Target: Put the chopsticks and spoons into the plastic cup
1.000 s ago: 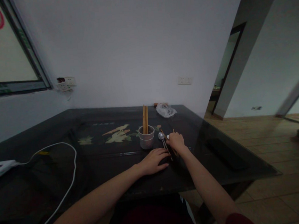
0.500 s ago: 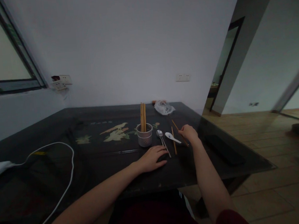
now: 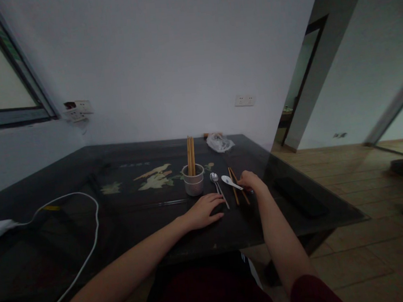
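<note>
My right hand [image 3: 252, 182] is closed, its fingertips pinching the middle of a wooden chopstick [image 3: 246, 198] that lies at a slant on the table. Another chopstick [image 3: 236, 196] is just left of it, their far ends close together. Across them rests a white soup spoon [image 3: 229, 182], its handle end near my right fingers. My left hand [image 3: 205, 212] lies open on the tabletop, fingertips against the handles of metal spoons [image 3: 214, 178]. Beyond it stands a grey cup [image 3: 194, 186] with several upright chopsticks [image 3: 191, 156].
The dark table [image 3: 130, 227] has a floral picture on its top. A crumpled clear plastic bag [image 3: 219, 143] lies at the back edge. A long black object [image 3: 302, 198] is on the right. A white cable [image 3: 97, 226] curves across the left side.
My right hand has moved slightly left and brought the chopstick beside the other one, near the white spoon. My left hand has stayed in place. The view has shifted a little.
</note>
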Tool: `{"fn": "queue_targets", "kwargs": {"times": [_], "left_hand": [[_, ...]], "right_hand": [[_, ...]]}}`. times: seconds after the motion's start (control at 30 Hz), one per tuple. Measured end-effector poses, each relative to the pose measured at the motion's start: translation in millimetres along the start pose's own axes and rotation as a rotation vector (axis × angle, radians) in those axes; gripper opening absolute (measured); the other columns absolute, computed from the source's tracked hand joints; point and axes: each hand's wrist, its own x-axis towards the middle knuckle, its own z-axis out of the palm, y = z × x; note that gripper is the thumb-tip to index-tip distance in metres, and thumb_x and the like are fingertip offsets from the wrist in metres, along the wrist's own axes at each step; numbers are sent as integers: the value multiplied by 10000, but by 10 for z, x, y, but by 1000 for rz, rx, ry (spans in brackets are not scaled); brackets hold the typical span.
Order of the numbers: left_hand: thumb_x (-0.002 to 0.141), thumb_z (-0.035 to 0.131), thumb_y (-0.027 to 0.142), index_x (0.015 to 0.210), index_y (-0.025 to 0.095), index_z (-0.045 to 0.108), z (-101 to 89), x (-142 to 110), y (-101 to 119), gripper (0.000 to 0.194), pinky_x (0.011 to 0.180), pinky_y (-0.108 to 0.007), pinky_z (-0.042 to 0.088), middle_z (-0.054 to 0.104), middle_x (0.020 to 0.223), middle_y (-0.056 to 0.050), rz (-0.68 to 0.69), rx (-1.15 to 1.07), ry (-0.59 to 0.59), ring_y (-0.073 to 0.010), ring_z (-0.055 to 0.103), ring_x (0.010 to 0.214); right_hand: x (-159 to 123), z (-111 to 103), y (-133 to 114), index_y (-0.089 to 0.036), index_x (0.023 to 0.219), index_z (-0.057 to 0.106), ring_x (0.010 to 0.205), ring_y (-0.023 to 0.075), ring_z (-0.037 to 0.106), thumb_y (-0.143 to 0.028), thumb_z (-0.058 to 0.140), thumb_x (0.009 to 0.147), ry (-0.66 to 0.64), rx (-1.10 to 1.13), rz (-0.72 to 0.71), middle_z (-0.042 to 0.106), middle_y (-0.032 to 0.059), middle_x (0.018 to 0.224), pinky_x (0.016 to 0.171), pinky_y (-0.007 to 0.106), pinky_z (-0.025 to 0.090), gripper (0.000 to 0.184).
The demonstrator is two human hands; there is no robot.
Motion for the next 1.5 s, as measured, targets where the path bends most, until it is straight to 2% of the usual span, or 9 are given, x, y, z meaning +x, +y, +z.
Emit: {"fn": "queue_targets", "kwargs": {"times": [0.13, 0.4, 0.6, 0.8, 1.0, 1.2, 1.5], "left_hand": [[853, 539, 355, 1276, 237, 482, -18, 2, 14, 442, 1062, -420, 327, 454, 1372, -92, 2, 0, -5, -238, 395, 1277], [855, 535, 360, 1266, 235, 492, -6, -3, 11, 432, 1064, -429, 327, 458, 1365, -91, -6, 8, -5, -241, 391, 1277], [853, 539, 357, 1268, 239, 492, 7, 5, -7, 434, 1061, -429, 330, 457, 1366, -92, 5, 1, -4, -239, 390, 1277], [852, 541, 351, 1271, 244, 484, -1, 4, 2, 437, 1063, -424, 327, 445, 1373, -89, 3, -7, 0, -234, 389, 1278], [850, 545, 335, 1265, 243, 483, -13, 5, 21, 429, 1064, -418, 327, 434, 1382, -88, -9, -13, -8, -232, 386, 1281], [849, 545, 334, 1264, 236, 478, -34, 5, 55, 432, 1063, -415, 331, 432, 1381, -94, -23, -17, -8, -234, 394, 1276], [857, 536, 333, 1267, 232, 478, -54, -8, 33, 426, 1068, -411, 332, 429, 1379, -100, -28, -29, 6, -227, 395, 1275]], "right_hand": [[-14, 10, -36, -139, 820, 687, 689, 200, 682, -276, 666, 688, -1, -4, -4, 703, 115, 782, 629, 265, 495, 192], [-29, 36, -93, -145, 913, 676, 846, 241, 673, -423, 648, 720, 35, -30, -39, 700, 144, 864, 707, 295, 485, 340], [-29, 101, -134, -153, 956, 658, 1003, 290, 632, -419, 650, 720, 104, -64, -46, 664, 172, 1050, 778, 341, 477, 356], [-17, 128, -150, -152, 983, 636, 1041, 316, 613, -439, 645, 734, 126, -57, -27, 646, 171, 1096, 801, 368, 476, 380], [-9, 137, -174, -150, 1074, 573, 1069, 296, 600, -365, 650, 745, 156, -50, -35, 623, 169, 1139, 825, 352, 475, 400], [4, 135, -184, -148, 1152, 514, 1078, 287, 597, -208, 635, 745, 150, -61, -41, 602, 184, 1162, 839, 357, 476, 429], [-32, 109, -156, -105, 1128, 528, 1073, 306, 596, -189, 657, 719, 141, -52, -2, 594, 221, 1143, 841, 370, 474, 437]]}}
